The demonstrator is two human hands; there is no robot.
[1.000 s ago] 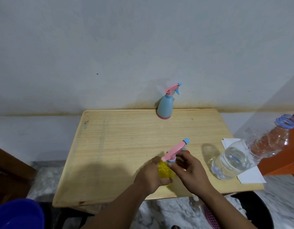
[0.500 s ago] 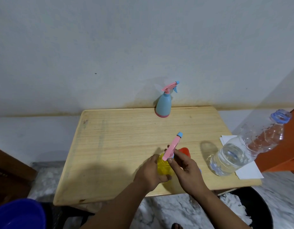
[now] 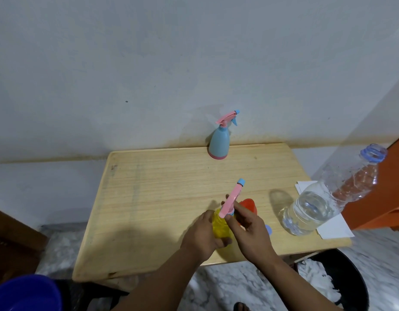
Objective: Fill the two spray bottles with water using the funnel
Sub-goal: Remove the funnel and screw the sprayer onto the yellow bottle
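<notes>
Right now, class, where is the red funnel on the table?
In the head view the red funnel stands near the table's front right, just behind the right hand, between the yellow spray bottle and the water bottle.

Pale wooden table [image 3: 149,198] against grey wall [image 3: 149,63]. Blue plastic spray bottle [image 3: 219,142] at 12 o'clock edge. Yellow translucent spray bottle [image 3: 219,227] at 5 o'clock, red plastic funnel [image 3: 249,207] just behind-right. Clear plastic water bottle [image 3: 324,198] at 3 o'clock on white paper sheets [image 3: 335,228].
</notes>
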